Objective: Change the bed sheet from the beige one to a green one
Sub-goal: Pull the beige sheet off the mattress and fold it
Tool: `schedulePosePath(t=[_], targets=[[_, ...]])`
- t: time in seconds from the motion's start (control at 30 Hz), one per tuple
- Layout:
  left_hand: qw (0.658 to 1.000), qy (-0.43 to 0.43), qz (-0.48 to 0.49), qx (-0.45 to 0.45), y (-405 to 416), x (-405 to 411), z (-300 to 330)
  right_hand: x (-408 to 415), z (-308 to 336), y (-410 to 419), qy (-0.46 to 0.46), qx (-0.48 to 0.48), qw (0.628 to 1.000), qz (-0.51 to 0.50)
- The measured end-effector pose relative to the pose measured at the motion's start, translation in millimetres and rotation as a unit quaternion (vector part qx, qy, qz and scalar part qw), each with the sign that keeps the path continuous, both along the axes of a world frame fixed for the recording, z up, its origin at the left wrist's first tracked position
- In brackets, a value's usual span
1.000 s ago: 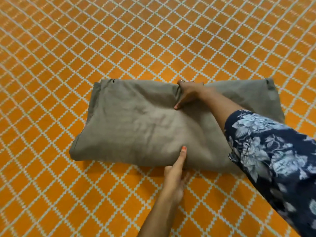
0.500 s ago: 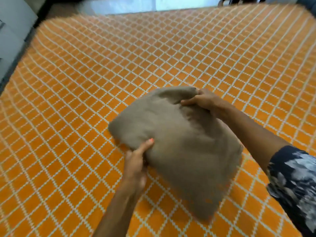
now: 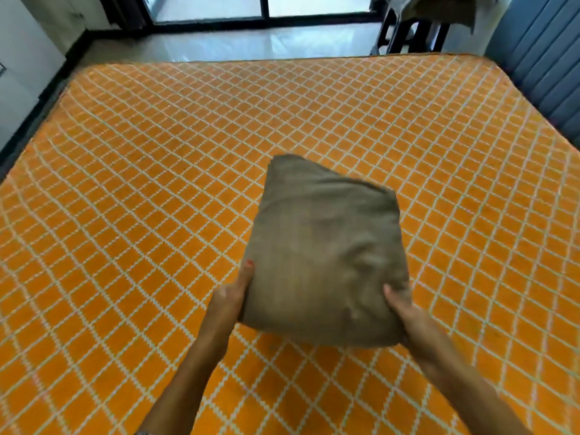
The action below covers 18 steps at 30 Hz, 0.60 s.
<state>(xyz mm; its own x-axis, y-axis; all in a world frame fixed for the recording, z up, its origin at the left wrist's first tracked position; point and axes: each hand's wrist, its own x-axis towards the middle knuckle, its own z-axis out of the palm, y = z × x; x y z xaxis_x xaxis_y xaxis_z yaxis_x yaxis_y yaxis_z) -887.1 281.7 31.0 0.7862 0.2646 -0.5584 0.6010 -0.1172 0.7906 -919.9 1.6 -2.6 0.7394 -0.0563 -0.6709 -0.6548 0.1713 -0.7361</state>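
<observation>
A home bedroom is showing here: a wide bed (image 3: pixel 157 183) with an orange diamond-patterned mattress is filling the room, a glass door (image 3: pixel 207 7) is letting daylight onto the floor (image 3: pixel 251 42), and a cloth-draped chair (image 3: pixel 414 23) is standing beyond.

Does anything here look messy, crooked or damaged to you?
Nothing stands out. The folded beige sheet is held neatly between the left hand and right hand above the bare orange mattress, which shows no visible stain or tear.
</observation>
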Motion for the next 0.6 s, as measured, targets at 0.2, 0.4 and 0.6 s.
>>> schedulePosePath(t=[0.2,0.4,0.6], targets=[[0.986,0.157,-0.014,-0.046,8.6,-116.4,-88.1,-129.7,-102.5,6.7,0.156,-0.08,0.984,0.003],[0.992,0.127,-0.019,-0.006,1.1,-92.0,-71.7,-84.8,-78.7,11.2,0.1,-0.092,0.984,-0.116],[0.983,0.027,-0.117,0.137,0.6,-67.2,-88.5,-20.8,-66.8,15.7,0.048,-0.109,0.99,-0.069]])
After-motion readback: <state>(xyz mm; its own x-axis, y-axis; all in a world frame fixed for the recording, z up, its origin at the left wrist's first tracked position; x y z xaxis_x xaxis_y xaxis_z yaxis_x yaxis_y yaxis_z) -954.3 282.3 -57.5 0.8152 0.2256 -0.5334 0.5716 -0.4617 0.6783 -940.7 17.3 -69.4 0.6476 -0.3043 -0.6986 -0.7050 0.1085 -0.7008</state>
